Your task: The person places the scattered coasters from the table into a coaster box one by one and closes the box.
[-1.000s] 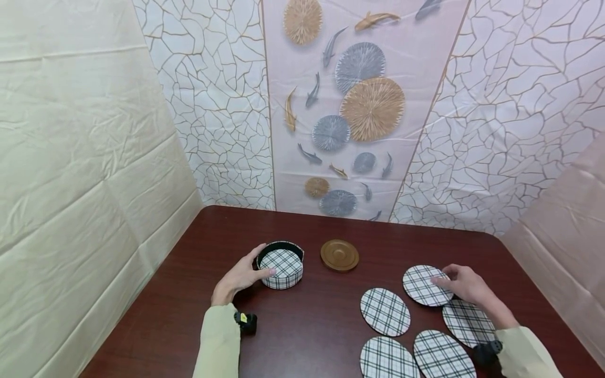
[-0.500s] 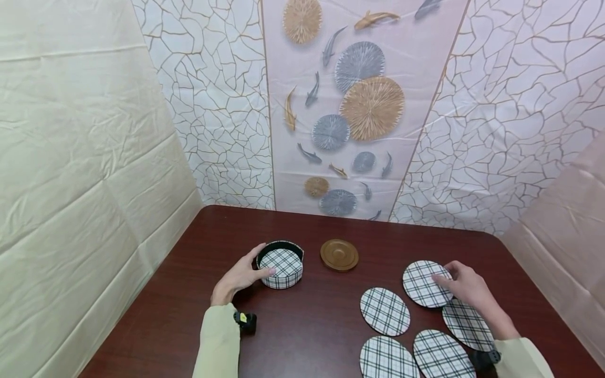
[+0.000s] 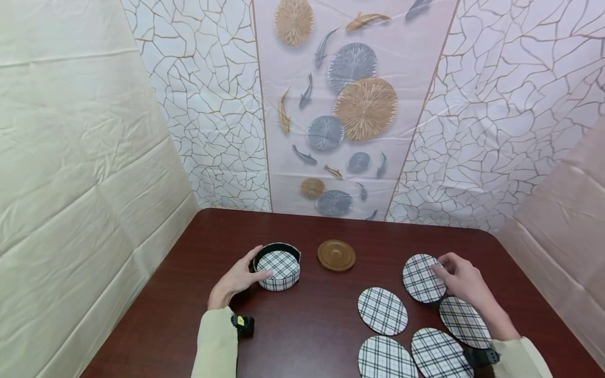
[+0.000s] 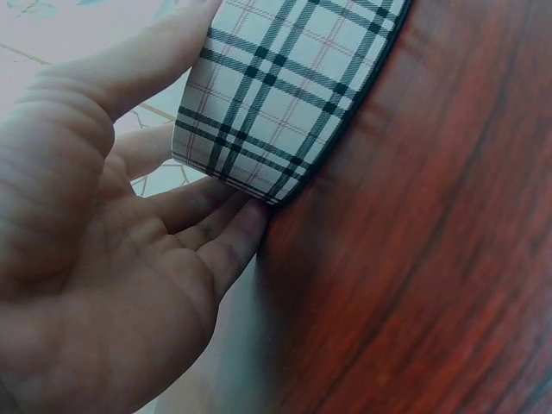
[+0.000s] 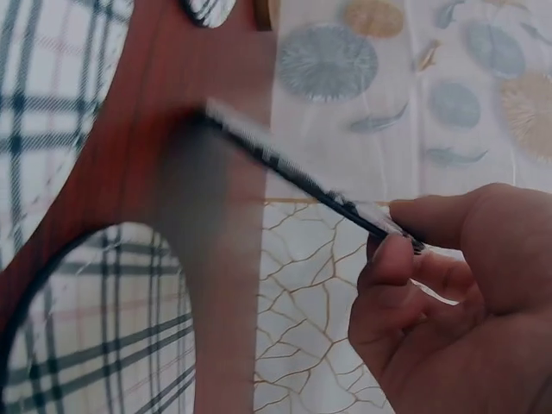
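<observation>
Five plaid coasters (image 3: 382, 311): four flat, one pinched by right hand (image 3: 460, 280); left hand (image 3: 238, 278) grips holder (image 3: 278, 270).

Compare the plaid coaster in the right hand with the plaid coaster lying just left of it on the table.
The held coaster is tilted, one edge lifted, pinched by the right hand; the nearer coaster lies flat on the table, untouched. The held one sits farther back, its lower edge close to another coaster; the flat one lies apart. Both are round with the same black-and-white plaid.
</observation>
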`<state>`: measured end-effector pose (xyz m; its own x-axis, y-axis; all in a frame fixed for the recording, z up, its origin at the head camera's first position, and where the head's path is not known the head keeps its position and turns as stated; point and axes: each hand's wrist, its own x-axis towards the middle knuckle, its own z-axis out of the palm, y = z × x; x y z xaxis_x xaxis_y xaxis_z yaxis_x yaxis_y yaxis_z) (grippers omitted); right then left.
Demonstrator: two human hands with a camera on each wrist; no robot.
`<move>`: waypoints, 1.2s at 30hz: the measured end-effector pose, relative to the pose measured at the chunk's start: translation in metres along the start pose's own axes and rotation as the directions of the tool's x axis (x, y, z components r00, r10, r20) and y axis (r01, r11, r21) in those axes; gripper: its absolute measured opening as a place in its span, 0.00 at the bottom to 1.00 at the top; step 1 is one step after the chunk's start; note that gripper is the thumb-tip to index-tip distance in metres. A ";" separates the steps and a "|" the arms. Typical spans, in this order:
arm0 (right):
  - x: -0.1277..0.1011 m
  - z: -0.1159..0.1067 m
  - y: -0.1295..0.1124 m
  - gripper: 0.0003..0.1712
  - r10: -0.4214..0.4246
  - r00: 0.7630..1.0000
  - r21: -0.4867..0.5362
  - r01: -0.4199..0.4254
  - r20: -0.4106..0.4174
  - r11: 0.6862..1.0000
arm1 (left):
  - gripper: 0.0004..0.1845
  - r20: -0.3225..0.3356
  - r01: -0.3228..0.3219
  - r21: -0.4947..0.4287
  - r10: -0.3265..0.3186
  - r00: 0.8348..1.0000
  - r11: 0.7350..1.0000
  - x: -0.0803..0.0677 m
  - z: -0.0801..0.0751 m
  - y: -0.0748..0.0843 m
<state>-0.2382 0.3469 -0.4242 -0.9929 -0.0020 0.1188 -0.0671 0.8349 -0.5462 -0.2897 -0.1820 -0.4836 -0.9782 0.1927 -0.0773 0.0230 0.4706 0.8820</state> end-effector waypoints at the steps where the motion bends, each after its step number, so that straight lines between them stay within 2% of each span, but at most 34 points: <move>1: 0.000 0.000 -0.002 0.23 0.003 1.000 0.011 -0.003 -0.009 1.000 | 0.47 0.001 -0.001 0.000 0.001 1.000 1.000 0.000 0.000 0.000; 10: 0.000 0.005 -0.023 0.27 0.000 0.997 0.091 0.006 -0.076 0.996 | 0.48 -0.002 -0.008 0.001 0.008 1.000 1.000 -0.001 -0.001 0.000; 18: 0.004 0.018 -0.037 0.26 -0.035 0.996 0.157 0.048 -0.087 0.986 | 0.49 0.011 -0.013 -0.004 0.013 1.000 1.000 -0.001 -0.001 0.000; 27: 0.009 0.035 -0.054 0.25 -0.088 0.995 0.179 0.094 -0.042 0.979 | 0.48 0.019 -0.021 0.001 0.021 1.000 1.000 -0.001 -0.001 0.000; 36: 0.022 0.056 -0.078 0.23 -0.115 0.993 0.263 0.107 0.016 0.959 | 0.48 0.018 -0.017 0.007 0.017 1.000 1.000 -0.001 -0.001 0.001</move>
<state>-0.2602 0.2513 -0.4252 -0.9800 -0.1073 0.1676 -0.1965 0.6557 -0.7290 -0.2894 -0.1825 -0.4818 -0.9739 0.2157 -0.0706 0.0410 0.4732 0.8800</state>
